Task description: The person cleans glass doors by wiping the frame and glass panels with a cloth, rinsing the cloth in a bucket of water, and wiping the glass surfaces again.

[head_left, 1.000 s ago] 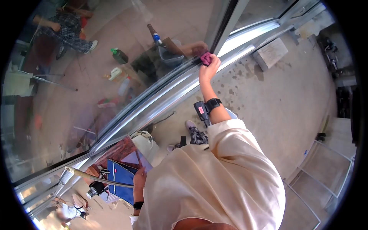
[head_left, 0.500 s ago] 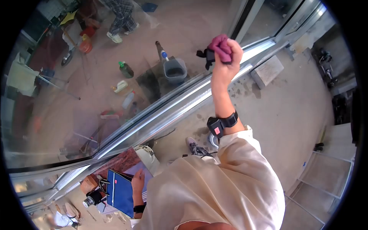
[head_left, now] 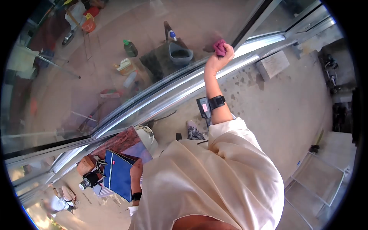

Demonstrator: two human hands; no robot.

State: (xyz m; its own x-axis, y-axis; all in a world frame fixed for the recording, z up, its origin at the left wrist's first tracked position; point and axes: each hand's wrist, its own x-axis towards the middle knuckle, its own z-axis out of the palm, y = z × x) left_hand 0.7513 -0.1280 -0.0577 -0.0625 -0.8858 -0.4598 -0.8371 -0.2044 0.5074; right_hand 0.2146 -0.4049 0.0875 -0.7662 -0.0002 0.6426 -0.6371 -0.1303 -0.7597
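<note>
My right hand [head_left: 221, 60] is closed around a bunched magenta cloth [head_left: 220, 48], held up against the glass pane [head_left: 199, 28] near its dark vertical frame. A black device is strapped to that forearm. My left hand [head_left: 136, 169] is low on the left at the edge of a blue folder [head_left: 118, 174]; its fingers are partly hidden, so its grip is unclear. The folder lies on a reddish stone surface [head_left: 122, 142], beside a black camera-like item [head_left: 89, 181] and a brown block [head_left: 85, 165].
Through the glass show a grey bucket [head_left: 180, 54], a green-capped bottle [head_left: 130, 48] and a red bucket [head_left: 88, 25]. A pale block [head_left: 273, 65] stands right of the metal sill [head_left: 172, 90]. A white metal frame [head_left: 337, 191] is at lower right.
The right hand swung away from the glass with the cloth hanging looser, then came back to it, a little right of its earlier spot. The cloth is bunched again. The view has shifted.
</note>
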